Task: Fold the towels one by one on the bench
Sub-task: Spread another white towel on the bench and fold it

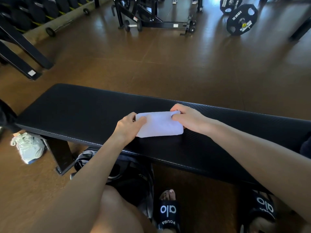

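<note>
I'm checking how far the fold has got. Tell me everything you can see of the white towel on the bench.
The white towel is a small, soft-looking cloth, folded into a compact rectangle with rounded corners. It lies flat on the black padded bench. The left hand pinches its left edge, and the right hand grips its far right corner, which is curled over.

I see 1 folded towel (159,124) lying on the desk (75,115), about midway along it. My left hand (129,126) pinches its left edge, my right hand (186,118) its right. Under the desk, a bag (127,172) sits by my legs; a shoe (29,147) lies on the floor at the left end. Beyond the desk, 2 weight plates (241,18) stand far right and a dumbbell rack (33,12) far left.
</note>
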Available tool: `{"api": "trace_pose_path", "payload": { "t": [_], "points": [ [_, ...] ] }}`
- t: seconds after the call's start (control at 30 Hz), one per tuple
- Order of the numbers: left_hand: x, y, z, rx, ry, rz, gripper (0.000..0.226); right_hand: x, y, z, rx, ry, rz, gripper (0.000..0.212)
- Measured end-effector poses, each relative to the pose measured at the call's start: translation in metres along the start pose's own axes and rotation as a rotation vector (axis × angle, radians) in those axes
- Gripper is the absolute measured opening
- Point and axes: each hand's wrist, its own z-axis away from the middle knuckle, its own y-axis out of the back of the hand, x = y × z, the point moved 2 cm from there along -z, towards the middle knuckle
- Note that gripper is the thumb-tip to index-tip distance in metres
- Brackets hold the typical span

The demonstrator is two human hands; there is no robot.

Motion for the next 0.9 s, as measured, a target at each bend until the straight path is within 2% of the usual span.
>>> {"api": "trace_pose_path", "payload": {
  "t": [0.17, 0.23, 0.4, 0.53, 0.6, 0.67, 0.7, 0.8, 0.9],
  "points": [
    [-0.004, 0.004, 0.026, -0.067, 0.057, -0.069, 0.039, -0.001, -0.01, 0.011, -0.007, 0.006, 0.017, 0.019],
    [-0.008, 0.009, 0.038, -0.118, 0.09, -0.007, 0.04, -0.002, -0.017, 0.017, -0.01, 0.02, 0.019, 0.018],
    [-0.023, 0.023, 0.068, -0.246, 0.287, 0.492, 0.035, -0.011, -0.035, 0.032, -0.019, 0.048, 0.034, 0.022],
    [-0.036, 0.02, 0.078, -0.214, 0.36, 0.74, 0.035, -0.02, -0.049, 0.042, -0.022, 0.066, 0.031, 0.022],
    [-0.041, 0.016, 0.08, -0.147, 0.39, 0.884, 0.05, -0.023, -0.055, 0.046, -0.013, 0.073, 0.021, 0.021],
    [-0.047, 0.014, 0.08, -0.097, 0.394, 1.034, 0.079, -0.027, -0.061, 0.049, -0.006, 0.081, -0.016, 0.018],
    [-0.049, 0.015, 0.081, -0.095, 0.38, 1.044, 0.083, -0.029, -0.064, 0.05, -0.011, 0.082, -0.051, 0.017],
    [-0.055, 0.022, 0.083, -0.119, 0.312, 0.912, 0.051, -0.039, -0.071, 0.054, -0.069, 0.092, -0.023, 0.014],
    [-0.061, 0.042, 0.088, -0.097, 0.221, 0.804, 0.038, -0.059, -0.07, 0.056, -0.14, 0.144, 0.11, 0.017]
  ]
}}
